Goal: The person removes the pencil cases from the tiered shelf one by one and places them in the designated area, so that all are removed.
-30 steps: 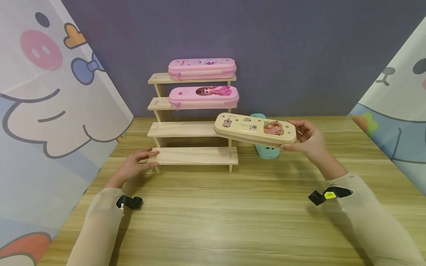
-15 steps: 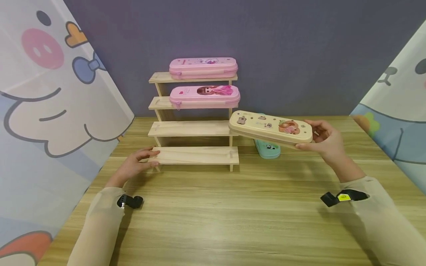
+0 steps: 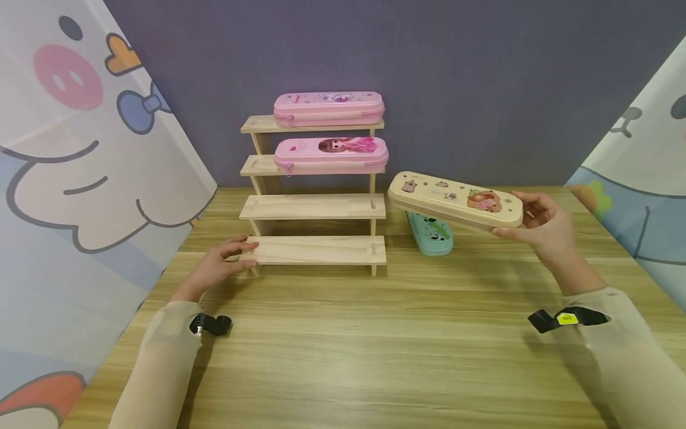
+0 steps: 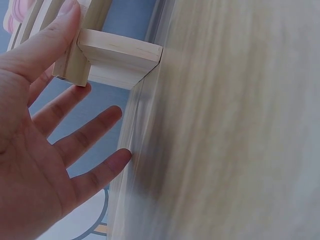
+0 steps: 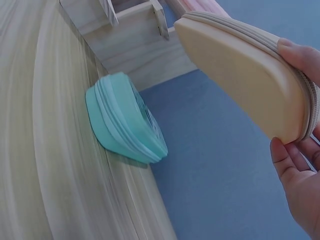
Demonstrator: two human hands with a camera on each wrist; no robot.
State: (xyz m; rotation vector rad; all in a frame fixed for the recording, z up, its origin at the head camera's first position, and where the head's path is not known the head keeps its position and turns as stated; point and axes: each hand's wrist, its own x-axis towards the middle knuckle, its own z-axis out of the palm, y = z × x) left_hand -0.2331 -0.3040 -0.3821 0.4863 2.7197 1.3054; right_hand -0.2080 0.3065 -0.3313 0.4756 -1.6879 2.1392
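Two hands are at work in the head view. The right hand (image 3: 541,223) grips the cream pencil case (image 3: 455,201) by its right end, holding it in the air beside the wooden stepped rack (image 3: 313,205), tilted with the far left end slightly higher, above the teal pencil case (image 3: 431,233) that lies on the tabletop (image 3: 343,345). The left hand (image 3: 220,265) rests with relaxed fingers against the left end of the rack's lowest shelf, holding nothing. Two pink pencil cases (image 3: 329,107) sit on the upper two shelves; the lower two are bare. Held only at one end, the long case could sag or twist out of the grasp, and its free end could knock the rack's right post if swung in carelessly.

From the left wrist, the left hand (image 4: 35,130) shows spread, straight fingers, the thumb touching the rack's corner (image 4: 117,60). That light contact may not stop the rack sliding or tipping if bumped, which would put the pink cases at risk.

From the right wrist, the right hand (image 5: 295,165) pinches the cream case (image 5: 240,75) between thumb and fingers at its rounded end, well apart from the teal case (image 5: 122,120) below. A slip here would likely drop it onto the teal one.
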